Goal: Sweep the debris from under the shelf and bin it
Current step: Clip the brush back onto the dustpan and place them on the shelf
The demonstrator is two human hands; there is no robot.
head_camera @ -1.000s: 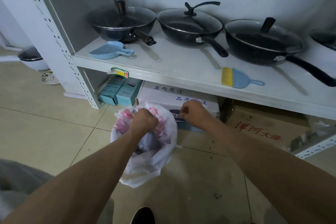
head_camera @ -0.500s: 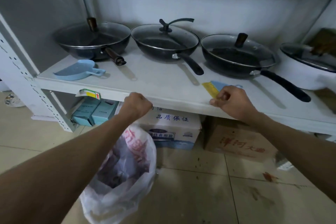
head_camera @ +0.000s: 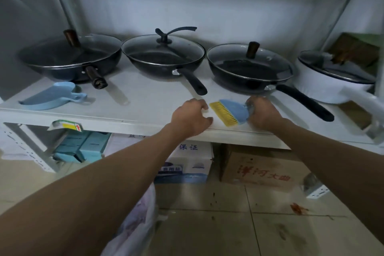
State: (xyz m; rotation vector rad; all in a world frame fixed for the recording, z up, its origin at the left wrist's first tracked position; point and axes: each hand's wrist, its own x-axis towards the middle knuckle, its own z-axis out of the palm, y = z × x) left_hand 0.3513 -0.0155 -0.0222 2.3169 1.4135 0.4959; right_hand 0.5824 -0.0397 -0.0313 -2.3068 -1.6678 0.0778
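Note:
A small blue hand brush with yellow bristles lies on the white shelf near its front edge. My right hand covers the brush's handle end, fingers curled round it. My left hand rests on the shelf just left of the bristles, fingers loosely bent, holding nothing. A blue dustpan lies at the shelf's left end. A white plastic bag with pink print stands on the floor below my left forearm. Dark specks of debris dot the floor tiles in front of the shelf.
Three lidded black woks and a white pot line the back of the shelf, handles pointing forward. Under the shelf sit teal boxes, a white carton and a brown carton. A reddish stain marks the floor.
Both hands have let go of the bag and risen to the shelf. My right hand has reached the brush handle; my left hand moved right, next to the bristles. The view tilted up.

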